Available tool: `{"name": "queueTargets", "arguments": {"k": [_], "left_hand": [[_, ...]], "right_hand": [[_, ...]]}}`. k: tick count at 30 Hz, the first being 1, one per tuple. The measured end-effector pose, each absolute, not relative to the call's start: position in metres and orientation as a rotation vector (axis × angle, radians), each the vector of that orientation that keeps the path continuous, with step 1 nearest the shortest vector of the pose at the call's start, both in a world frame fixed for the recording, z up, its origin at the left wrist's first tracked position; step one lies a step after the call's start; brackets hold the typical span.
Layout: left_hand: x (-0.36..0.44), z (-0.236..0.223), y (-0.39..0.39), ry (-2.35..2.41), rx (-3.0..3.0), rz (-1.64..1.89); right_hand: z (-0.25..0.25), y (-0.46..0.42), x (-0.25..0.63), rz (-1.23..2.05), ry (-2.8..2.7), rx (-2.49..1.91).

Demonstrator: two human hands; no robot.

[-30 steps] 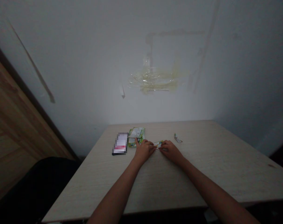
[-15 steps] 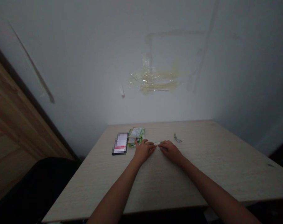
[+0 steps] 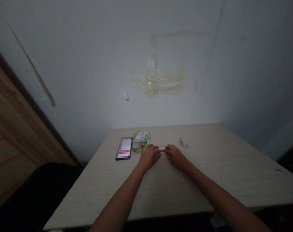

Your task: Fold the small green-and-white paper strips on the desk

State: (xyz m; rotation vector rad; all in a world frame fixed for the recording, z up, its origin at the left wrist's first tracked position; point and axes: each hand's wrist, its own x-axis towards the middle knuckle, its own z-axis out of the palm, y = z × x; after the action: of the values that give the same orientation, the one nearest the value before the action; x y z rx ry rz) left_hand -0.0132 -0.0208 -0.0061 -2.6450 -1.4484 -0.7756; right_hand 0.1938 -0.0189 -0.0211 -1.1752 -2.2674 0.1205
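Observation:
Between my fingertips lies a small printed packet (image 3: 162, 149), flat and light-coloured, low on the table. My left hand (image 3: 148, 156) pinches its left side with the fingers curled, while the thumb sticks out toward a stack of green and white packets (image 3: 141, 138). From the right, my right hand (image 3: 174, 155) is closed on the other side of the packet, its fingertips almost meeting those of the left. Most of the packet is hidden under the fingers. A narrow folded wrapper (image 3: 183, 142) lies on the table beyond my right hand.
A phone (image 3: 124, 149) with a blurred-out screen lies left of the stack. The pale wooden table (image 3: 185, 190) reaches back to a grey wall (image 3: 88, 64) with peeling tape (image 3: 161, 83). At the left are a dark chair-like shape (image 3: 40, 187) and wooden boards (image 3: 13, 112).
My hands have stayed nearly in place on the packet. Its visible part is smaller and paler now, and my fingertips are slightly closer together.

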Motion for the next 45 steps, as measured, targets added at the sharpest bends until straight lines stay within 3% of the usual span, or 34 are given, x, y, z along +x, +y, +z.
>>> {"name": "queueTargets", "arguments": {"k": [45], "left_hand": [[-0.015,0.006,-0.025,-1.486,-2.690,-0.660]], "right_hand": [[-0.014,-0.022,0.199,0.072,-2.415,-1.115]]}}
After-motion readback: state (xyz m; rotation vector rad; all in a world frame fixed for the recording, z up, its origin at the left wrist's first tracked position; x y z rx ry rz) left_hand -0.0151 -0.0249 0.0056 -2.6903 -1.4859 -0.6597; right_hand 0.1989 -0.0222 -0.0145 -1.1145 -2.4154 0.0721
